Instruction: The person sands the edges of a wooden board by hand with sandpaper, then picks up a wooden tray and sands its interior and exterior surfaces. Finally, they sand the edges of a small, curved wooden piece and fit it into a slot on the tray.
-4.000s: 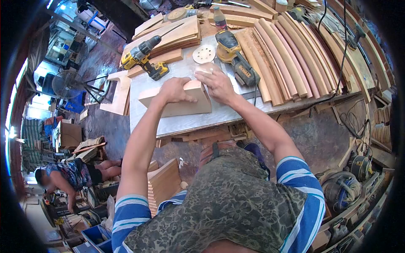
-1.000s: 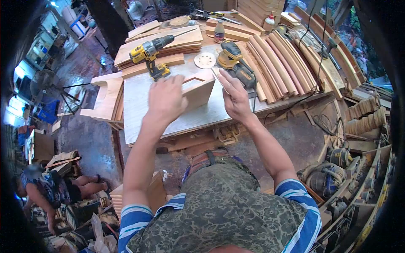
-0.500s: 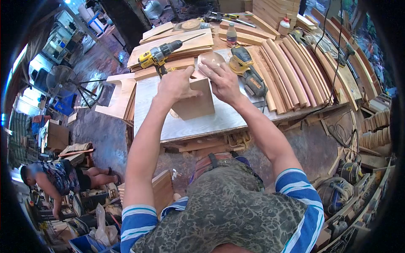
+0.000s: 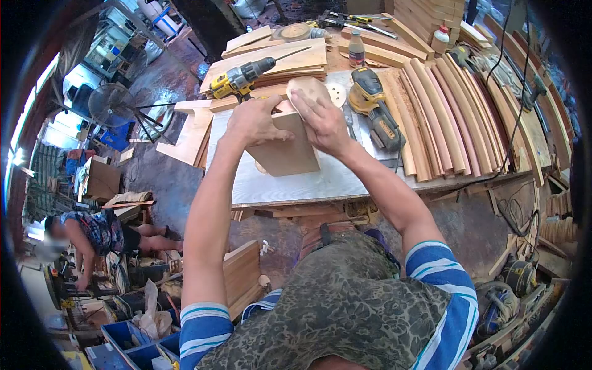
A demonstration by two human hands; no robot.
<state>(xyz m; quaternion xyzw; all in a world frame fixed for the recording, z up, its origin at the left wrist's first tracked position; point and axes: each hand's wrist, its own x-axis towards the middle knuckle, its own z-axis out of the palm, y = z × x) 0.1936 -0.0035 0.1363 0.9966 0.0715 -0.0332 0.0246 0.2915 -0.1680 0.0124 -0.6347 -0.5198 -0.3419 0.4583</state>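
Note:
My left hand [image 4: 254,125] is closed on a pale wooden box [image 4: 288,151], its thumb across the near face and its fingers over the top edge. The box rests on the light board [image 4: 259,185] of the bench. Under the fingers of my right hand [image 4: 325,126] is a round sanding disc [image 4: 298,85] with holes, held against the box's upper right edge. A second perforated disc [image 4: 337,94] lies just behind that hand. To the right sits a yellow and black sander [image 4: 376,110]. Beyond my left hand stands a yellow cordless drill [image 4: 243,79] with a long bit.
Curved wooden strips [image 4: 453,117] lie in a row on the right. Flat boards [image 4: 311,55] are stacked at the back, near a bottle [image 4: 356,49]. A cable [image 4: 509,123] hangs at the right. Another person [image 4: 102,234] bends over at the lower left, and a fan [image 4: 111,105] stands left.
The view has shifted, so the bench things appear farther right. The disc under my right hand has tilted up, showing more of its holes. My left hand still holds the box.

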